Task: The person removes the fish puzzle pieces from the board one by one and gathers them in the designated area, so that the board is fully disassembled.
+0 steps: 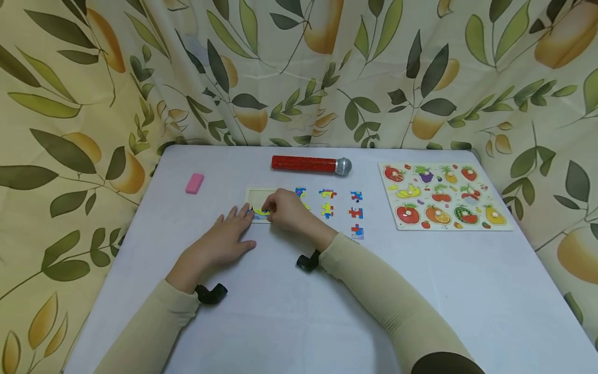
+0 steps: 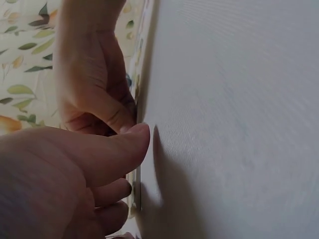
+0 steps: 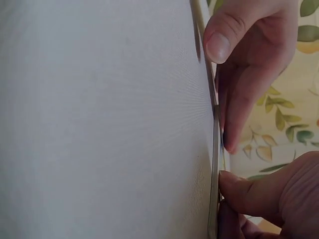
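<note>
A shallow wooden puzzle tray (image 1: 257, 194) lies on the table, with yellow and blue puzzle pieces (image 1: 261, 212) along its lower part. My left hand (image 1: 221, 240) rests with spread, fairly straight fingers at the tray's left edge, its thumb pointing right. Over the tray's right part, my right hand (image 1: 288, 210) has its fingers curled and pinches a puzzle piece, mostly hidden beneath the fingertips. In the right wrist view the right thumb (image 3: 239, 186) sits right at the tray's edge (image 3: 215, 159). Loose jigsaw pieces (image 1: 327, 210) lie to the right, some partly behind my right hand.
Behind the tray lies a red microphone (image 1: 303, 163) with a silver head. A pink eraser-like block (image 1: 194, 183) is at the back left. On the right lies a fruit puzzle board (image 1: 446, 197). A patterned curtain (image 1: 289, 72) hangs behind the white table (image 1: 280, 317).
</note>
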{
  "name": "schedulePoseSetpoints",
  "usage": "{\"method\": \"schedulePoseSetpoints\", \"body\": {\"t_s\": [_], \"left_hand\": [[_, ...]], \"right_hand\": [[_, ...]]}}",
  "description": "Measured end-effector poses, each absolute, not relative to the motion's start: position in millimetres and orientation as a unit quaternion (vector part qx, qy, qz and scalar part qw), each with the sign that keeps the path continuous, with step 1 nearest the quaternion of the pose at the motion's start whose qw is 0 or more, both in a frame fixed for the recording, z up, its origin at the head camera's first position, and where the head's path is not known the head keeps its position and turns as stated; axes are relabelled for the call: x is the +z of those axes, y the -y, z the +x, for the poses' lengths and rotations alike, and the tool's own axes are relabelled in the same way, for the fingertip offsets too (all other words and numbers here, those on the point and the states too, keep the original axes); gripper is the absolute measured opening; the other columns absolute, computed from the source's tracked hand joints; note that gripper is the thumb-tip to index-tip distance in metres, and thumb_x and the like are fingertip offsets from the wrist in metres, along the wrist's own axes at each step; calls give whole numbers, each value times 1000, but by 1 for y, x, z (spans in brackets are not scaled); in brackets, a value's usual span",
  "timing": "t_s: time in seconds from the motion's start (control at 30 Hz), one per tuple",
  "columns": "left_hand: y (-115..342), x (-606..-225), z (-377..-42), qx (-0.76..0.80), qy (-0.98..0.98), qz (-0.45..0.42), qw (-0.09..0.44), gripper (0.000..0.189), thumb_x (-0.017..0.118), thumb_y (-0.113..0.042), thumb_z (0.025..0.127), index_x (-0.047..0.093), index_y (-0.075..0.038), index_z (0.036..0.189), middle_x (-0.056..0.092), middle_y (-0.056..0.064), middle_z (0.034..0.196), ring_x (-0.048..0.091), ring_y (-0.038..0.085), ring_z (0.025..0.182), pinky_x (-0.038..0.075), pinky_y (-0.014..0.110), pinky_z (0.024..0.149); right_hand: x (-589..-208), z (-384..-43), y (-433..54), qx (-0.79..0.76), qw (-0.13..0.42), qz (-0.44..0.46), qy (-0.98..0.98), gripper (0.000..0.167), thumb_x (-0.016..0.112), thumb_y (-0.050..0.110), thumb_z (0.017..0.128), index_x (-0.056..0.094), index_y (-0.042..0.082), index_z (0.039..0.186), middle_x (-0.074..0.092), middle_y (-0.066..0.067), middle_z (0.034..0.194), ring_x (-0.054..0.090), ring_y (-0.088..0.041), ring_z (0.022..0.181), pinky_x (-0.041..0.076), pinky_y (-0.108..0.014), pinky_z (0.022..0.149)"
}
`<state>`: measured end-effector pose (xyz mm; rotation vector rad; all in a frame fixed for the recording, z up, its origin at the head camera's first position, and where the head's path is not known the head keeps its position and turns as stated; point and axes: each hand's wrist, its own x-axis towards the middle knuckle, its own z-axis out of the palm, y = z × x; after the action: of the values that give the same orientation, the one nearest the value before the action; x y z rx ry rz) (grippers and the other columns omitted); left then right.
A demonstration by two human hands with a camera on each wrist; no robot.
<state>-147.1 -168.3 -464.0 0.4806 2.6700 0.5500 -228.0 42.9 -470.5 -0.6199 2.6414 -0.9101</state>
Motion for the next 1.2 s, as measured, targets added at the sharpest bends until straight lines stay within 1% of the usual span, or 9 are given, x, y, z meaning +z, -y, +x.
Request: {"method": "schedulePoseSetpoints", "body": {"t_s": [0.1,0.2,0.33,0.5,0.7,0.77,0.9,0.97,1.2], "left_hand": [[171,-464,-144,170,-957,163,172,80,68,-41,105,32,-10,170,16,13,181,7,48,168,12,76,130],[172,-464,-142,157,-961,154,168,78,68,-41,104,35,-13,169,21,12,180,9,50,167,13,80,126],[173,-464,-140,154,-961,154,170,76,69,-40,105,36,-14,169,24,12,180,12,52,166,14,82,125],[171,-464,-140,153,-962,149,171,76,68,-40,105,35,-14,169,24,12,180,14,52,166,15,82,125],[168,-462,-140,152,-962,147,172,76,67,-41,105,35,-14,169,23,12,180,14,51,166,15,82,125],[168,-461,-140,150,-963,146,171,76,67,-41,105,35,-14,169,24,11,180,14,51,166,15,81,126],[168,-461,-140,150,-963,145,171,76,67,-41,105,35,-14,169,24,11,180,14,51,166,15,81,126],[168,-461,-140,151,-963,146,168,76,67,-40,105,36,-14,169,24,12,180,14,51,166,15,81,125],[168,-463,-140,156,-963,142,165,77,68,-40,105,35,-15,169,23,11,180,14,50,166,14,81,126]], "right_hand": [[-470,-227,-42,-315,143,-214,-914,16,81,5,91,82,10,106,66,-6,100,58,-20,93,50,-31,86],[-468,-225,-41,-315,144,-213,-914,14,79,5,92,82,9,106,65,-6,101,58,-21,94,50,-32,85],[-465,-224,-41,-311,143,-210,-916,14,78,5,93,80,9,106,64,-6,99,58,-21,94,49,-32,83],[-466,-224,-40,-303,140,-215,-918,14,79,7,93,77,10,106,62,-6,95,57,-20,92,48,-31,80],[-468,-224,-41,-313,141,-205,-917,11,81,7,92,72,12,98,62,-6,100,57,-22,94,50,-32,83],[-469,-224,-41,-317,142,-203,-916,13,81,7,92,72,11,102,63,-6,103,58,-22,96,51,-34,85],[-470,-225,-40,-312,143,-203,-917,27,80,8,93,74,10,120,65,-6,107,59,-22,100,53,-35,91],[-470,-225,-40,-307,142,-205,-918,31,79,8,93,76,10,124,66,-7,108,59,-22,101,54,-36,92],[-470,-225,-39,-300,129,-218,-920,33,75,3,91,79,15,122,67,-9,110,62,-23,101,55,-38,91]]}}
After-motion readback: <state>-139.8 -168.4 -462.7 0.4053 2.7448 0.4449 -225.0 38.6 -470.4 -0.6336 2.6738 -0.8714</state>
